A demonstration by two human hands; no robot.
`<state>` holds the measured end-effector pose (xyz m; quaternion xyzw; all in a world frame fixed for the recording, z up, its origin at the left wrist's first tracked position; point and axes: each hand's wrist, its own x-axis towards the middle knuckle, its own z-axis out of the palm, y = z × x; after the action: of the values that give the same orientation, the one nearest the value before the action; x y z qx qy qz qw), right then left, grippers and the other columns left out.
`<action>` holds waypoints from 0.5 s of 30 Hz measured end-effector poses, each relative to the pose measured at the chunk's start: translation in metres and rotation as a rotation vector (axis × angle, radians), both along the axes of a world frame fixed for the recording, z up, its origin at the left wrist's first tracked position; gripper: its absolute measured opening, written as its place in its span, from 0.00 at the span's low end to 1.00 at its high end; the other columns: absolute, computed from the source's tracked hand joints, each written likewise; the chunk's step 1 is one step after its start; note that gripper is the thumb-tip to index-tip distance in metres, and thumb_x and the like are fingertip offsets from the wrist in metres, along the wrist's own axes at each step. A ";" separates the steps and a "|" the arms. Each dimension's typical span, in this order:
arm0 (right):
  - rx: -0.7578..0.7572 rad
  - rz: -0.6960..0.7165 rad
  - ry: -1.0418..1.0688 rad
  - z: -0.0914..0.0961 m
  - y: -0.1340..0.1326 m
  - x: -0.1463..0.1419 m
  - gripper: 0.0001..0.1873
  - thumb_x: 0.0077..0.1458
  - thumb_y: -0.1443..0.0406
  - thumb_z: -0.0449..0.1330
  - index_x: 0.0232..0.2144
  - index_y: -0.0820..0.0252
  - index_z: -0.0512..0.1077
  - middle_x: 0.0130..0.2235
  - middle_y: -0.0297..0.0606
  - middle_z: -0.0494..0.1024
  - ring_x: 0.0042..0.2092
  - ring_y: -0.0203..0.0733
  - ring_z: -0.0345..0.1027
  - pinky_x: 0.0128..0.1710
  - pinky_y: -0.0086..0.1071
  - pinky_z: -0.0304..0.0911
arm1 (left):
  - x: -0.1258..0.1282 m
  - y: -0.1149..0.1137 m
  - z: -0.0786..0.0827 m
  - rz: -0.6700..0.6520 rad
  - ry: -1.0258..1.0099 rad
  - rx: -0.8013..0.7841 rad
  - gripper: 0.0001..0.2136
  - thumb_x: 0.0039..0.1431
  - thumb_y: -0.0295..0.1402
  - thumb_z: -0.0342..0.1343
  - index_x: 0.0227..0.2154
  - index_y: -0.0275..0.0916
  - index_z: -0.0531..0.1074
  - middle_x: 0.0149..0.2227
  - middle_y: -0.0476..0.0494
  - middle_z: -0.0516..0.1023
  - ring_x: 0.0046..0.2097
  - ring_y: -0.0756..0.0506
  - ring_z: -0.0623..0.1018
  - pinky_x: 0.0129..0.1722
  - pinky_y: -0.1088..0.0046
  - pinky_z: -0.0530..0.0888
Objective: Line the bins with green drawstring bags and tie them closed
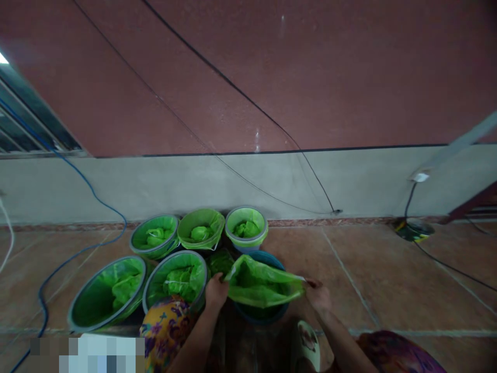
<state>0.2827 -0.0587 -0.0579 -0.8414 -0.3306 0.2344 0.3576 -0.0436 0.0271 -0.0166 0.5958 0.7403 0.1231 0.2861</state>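
A green plastic bag (pixel 267 297) is stretched sideways between my two hands, its mouth spread wide. My left hand (pixel 216 292) is closed on the bag's left edge, while my right hand (pixel 318 294) pinches its right corner. Directly beneath the bag stands a dark blue bucket (pixel 259 317), its rim partly hidden. Just left of my left hand is a bin (pixel 146 290) lined with green plastic, with more green plastic bunched inside. Between that bin and the blue bucket lies a dark green bundle (pixel 221 261).
Several more green-lined bins (pixel 244 210) stand along the wall (pixel 373 181) and to the left. A blue hose (pixel 73 252) curves over the tiled floor (pixel 306 243). At right, a black cable (pixel 452 265) runs from a dark object (pixel 413 229).
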 end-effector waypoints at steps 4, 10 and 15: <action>-0.070 0.071 0.082 0.004 0.007 0.001 0.16 0.47 0.60 0.55 0.31 0.60 0.81 0.31 0.43 0.83 0.35 0.47 0.78 0.31 0.31 0.67 | 0.011 0.018 0.007 -0.092 0.049 -0.041 0.11 0.55 0.28 0.53 0.39 0.37 0.79 0.38 0.39 0.83 0.43 0.42 0.80 0.42 0.71 0.71; -0.030 0.056 0.108 0.013 0.016 0.007 0.16 0.44 0.57 0.58 0.30 0.58 0.81 0.33 0.42 0.84 0.37 0.50 0.78 0.35 0.34 0.67 | 0.017 0.029 0.015 -0.087 0.054 -0.013 0.12 0.59 0.31 0.50 0.32 0.38 0.79 0.36 0.38 0.83 0.41 0.42 0.80 0.40 0.71 0.70; 0.045 0.113 0.131 0.020 0.020 0.007 0.18 0.45 0.59 0.56 0.31 0.61 0.81 0.32 0.44 0.84 0.35 0.49 0.78 0.34 0.33 0.67 | 0.015 0.031 0.016 -0.021 0.008 0.020 0.14 0.61 0.29 0.47 0.31 0.39 0.79 0.35 0.40 0.83 0.42 0.42 0.80 0.41 0.71 0.71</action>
<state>0.2896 -0.0391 -0.0384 -0.7961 -0.3587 0.3012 0.3833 -0.0291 0.0585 -0.0007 0.6071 0.7338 0.1250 0.2782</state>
